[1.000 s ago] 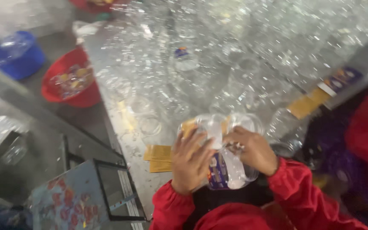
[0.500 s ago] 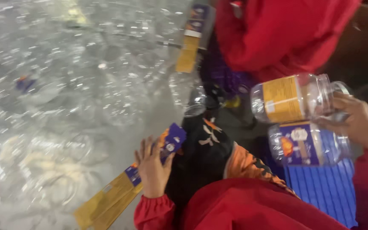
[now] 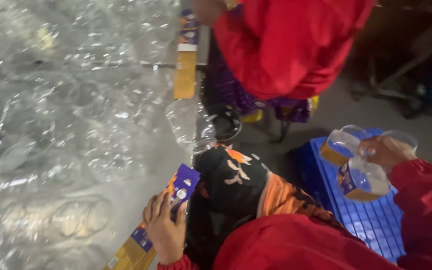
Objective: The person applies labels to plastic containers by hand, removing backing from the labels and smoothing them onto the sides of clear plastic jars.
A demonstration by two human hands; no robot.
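My left hand (image 3: 165, 231) rests flat on a stack of purple-and-yellow printed labels (image 3: 182, 184) at the table's near edge. My right hand (image 3: 385, 150) is stretched out to the right and grips two clear plastic jars (image 3: 358, 170) with purple-and-yellow labels, tilted over a blue plastic crate (image 3: 371, 220). Both sleeves are red.
A table (image 3: 171, 155) covered with several clear empty plastic jars (image 3: 76, 150) fills the left. Another label stack (image 3: 186, 60) lies at its far edge. A person in a red top (image 3: 296, 45) stands close at upper middle. Grey floor lies beyond the crate.
My view and right hand swung right from the table; the two jars now tilt lower over the blue crate. My left hand stays on the label stack.
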